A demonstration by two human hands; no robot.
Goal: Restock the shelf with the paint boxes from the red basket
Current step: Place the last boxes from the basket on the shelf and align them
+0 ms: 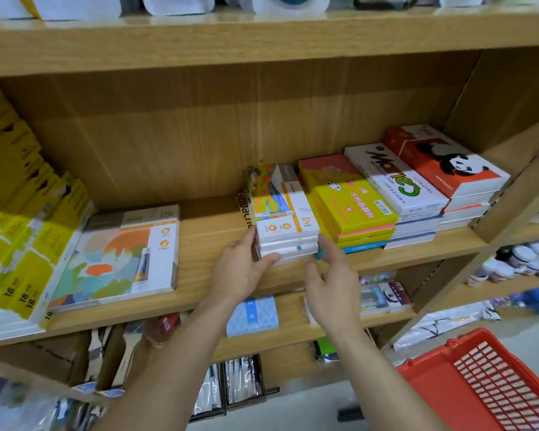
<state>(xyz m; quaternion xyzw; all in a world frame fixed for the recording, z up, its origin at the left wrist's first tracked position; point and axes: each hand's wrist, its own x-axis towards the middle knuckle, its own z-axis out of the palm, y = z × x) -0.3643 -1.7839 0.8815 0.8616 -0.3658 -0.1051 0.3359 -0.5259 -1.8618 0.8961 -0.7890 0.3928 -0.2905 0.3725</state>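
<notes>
A stack of white paint boxes point(285, 213) with colourful covers sits on the wooden shelf point(206, 231). My left hand point(243, 269) presses against the stack's left front corner, thumb on the bottom box. My right hand point(330, 275) hovers at the stack's right front corner, fingers apart, touching or nearly touching it. The red basket point(479, 384) stands at the lower right; its inside is not visible.
Right of the stack lie piles of yellow boxes point(352, 206), white Marie's boxes point(399, 185) and panda boxes point(448, 166). A large flat paint set point(122, 256) and yellow boxes point(22, 237) lie left. Lower shelves hold assorted goods.
</notes>
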